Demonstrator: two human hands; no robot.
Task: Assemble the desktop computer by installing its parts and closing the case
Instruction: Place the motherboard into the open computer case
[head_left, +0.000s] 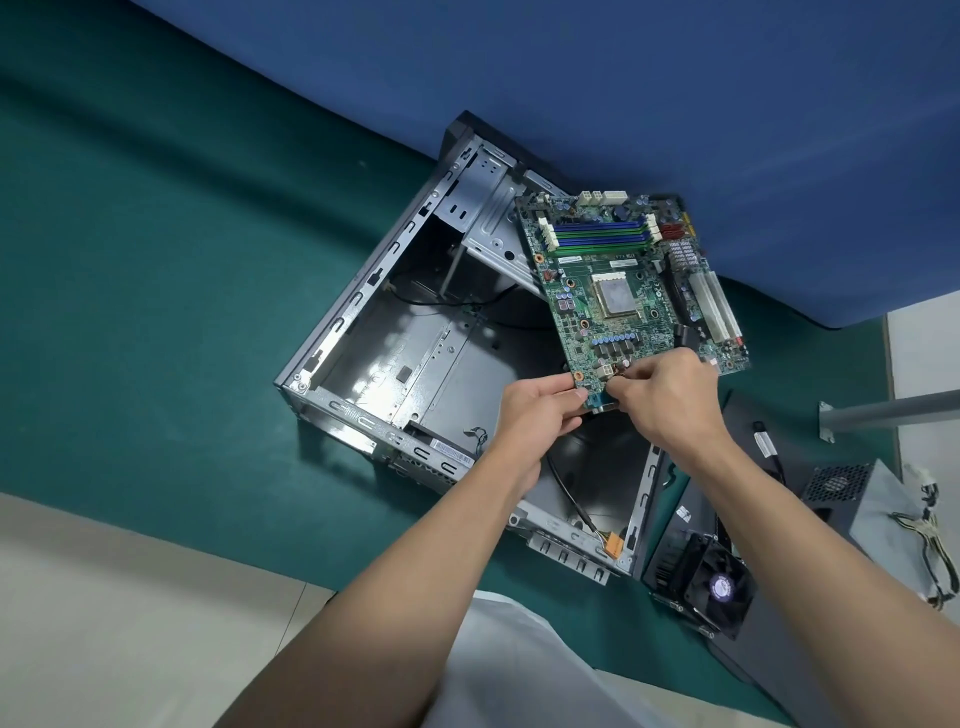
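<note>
**Hands and arms cover much of the work**

The left hand (540, 415), which grips the near corner of the motherboard (623, 291), and the right hand (670, 400) hide most of that edge and its ports. The right hand's fingertips pinch a small part (619, 372) beside a white socket, and it is too small to name. The board blocks the far right of the open case (363, 332) and the floor beneath it, while the left forearm crosses the case's near rim. The sticker (453, 450) on the case can't be read, nor can the board's printing. The right forearm hides part of the black side panel (769, 431) and one edge of the cooler fan (711, 587). The power supply (852, 499) and its cables (930, 545) run off the right edge.
</note>
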